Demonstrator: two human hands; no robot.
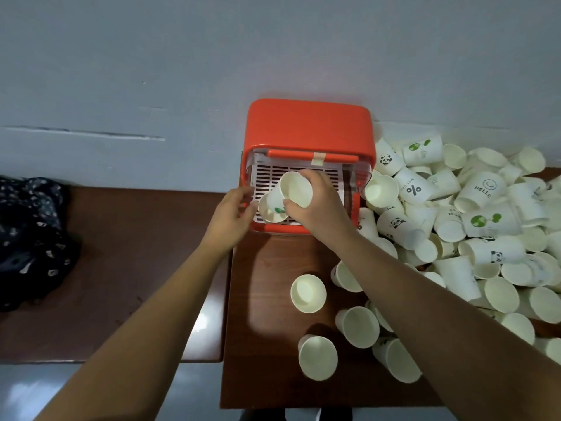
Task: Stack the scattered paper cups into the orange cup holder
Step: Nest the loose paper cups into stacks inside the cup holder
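The orange cup holder [309, 126] stands against the wall, its white slatted inside facing me. My right hand [318, 205] grips a white paper cup [296, 189] tilted over that inside, its mouth towards me. Below and left of it lies a second cup [270, 209] with a green print, inside the holder. My left hand [232, 214] sits at the holder's left edge with fingers loosely curled, touching or nearly touching that lower cup; I cannot tell which. A big heap of scattered paper cups [473, 226] fills the table's right side.
Loose cups lie on the brown table [261, 299] near me: one upright [308, 293], others on their sides [317, 357] [359, 326]. A lower brown bench [121, 253] at the left carries dark patterned cloth [30, 235]. A pale wall is behind.
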